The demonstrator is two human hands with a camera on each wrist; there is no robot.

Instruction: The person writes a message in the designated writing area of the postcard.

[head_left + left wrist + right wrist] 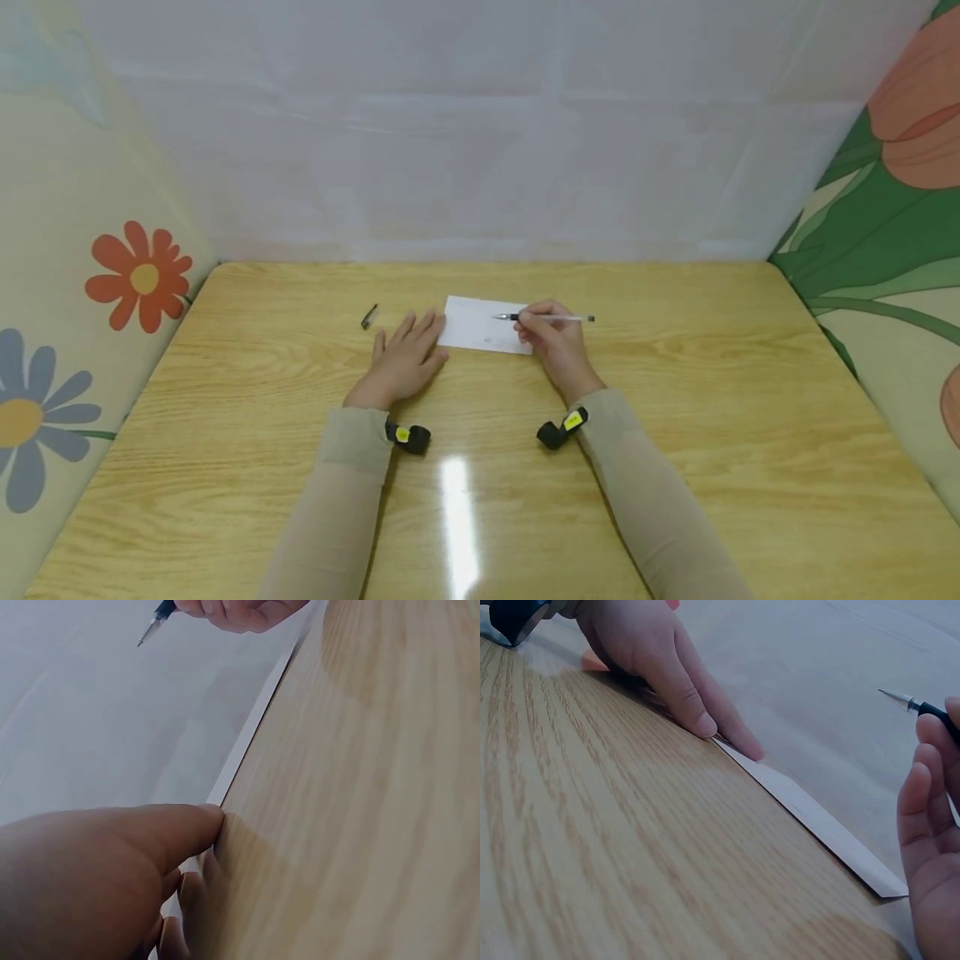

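Observation:
A white sheet of paper (472,323) lies on the wooden table, with a small dark mark near its lower edge. My left hand (405,357) rests flat with fingers spread, its fingertips touching the paper's left edge. Over the paper's right side, my right hand (558,346) pinches a gel pen (564,317) with a clear barrel and black grip. The pen's tip points left; in the right wrist view the pen (930,712) is held up above the paper (817,817). Left of my left hand lies a black pen cap (370,317).
The wooden table (712,467) extends around both arms, with a bright light reflection in front. A white sheet (480,167) hangs behind its far edge. Flower-printed cloths (138,279) stand at both sides. Each wrist wears a black camera band (408,437).

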